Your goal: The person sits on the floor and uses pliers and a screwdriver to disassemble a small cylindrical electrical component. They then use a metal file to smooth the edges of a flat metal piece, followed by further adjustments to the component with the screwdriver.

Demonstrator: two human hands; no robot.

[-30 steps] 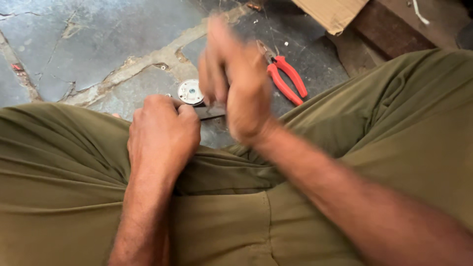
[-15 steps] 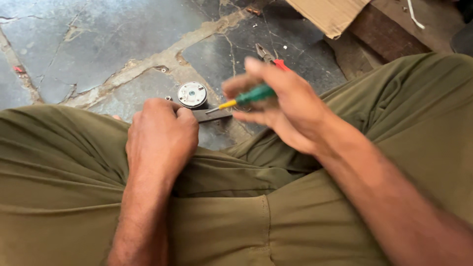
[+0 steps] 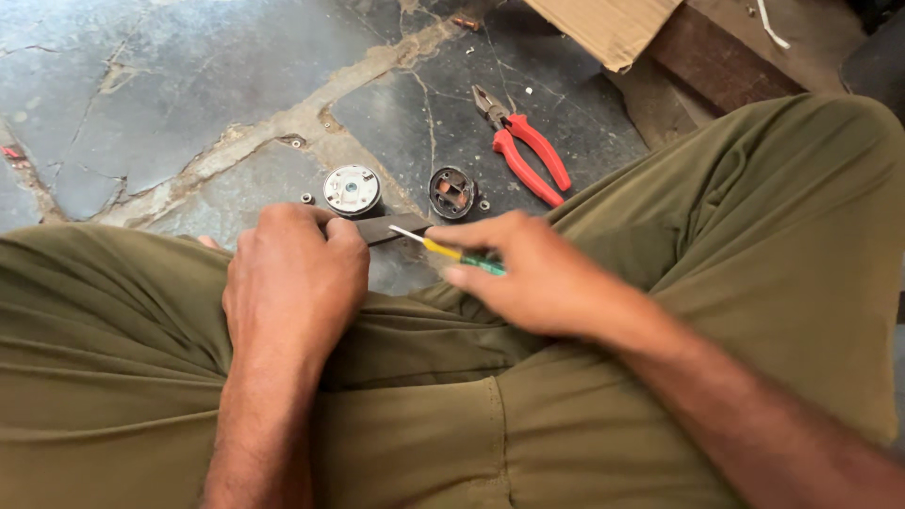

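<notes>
seated worker sets small yellow-and-green-handled screwdriver [image 3: 452,253] to flat dark metal piece [image 3: 391,227].
left hand [image 3: 294,281] clamps the piece; right hand [image 3: 533,275] grips the screwdriver; red-handled pliers [image 3: 524,143] at one o'clock.

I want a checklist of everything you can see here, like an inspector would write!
Surface: cracked grey stone floor with pale filled seams.
Job's things: dark flat metal piece pinned under the left hand; yellow-and-green screwdriver in the right hand, tip at the piece.
Clutter: round silver disc part, dark round part, red-handled pliers, a few small screws or washers, all on the floor.
Hands: left closed over the piece; right gripping the screwdriver.
Cables: a white cord at the top right, use unclear.
Surroundings: olive trouser legs, cardboard, brown wooden block.
</notes>
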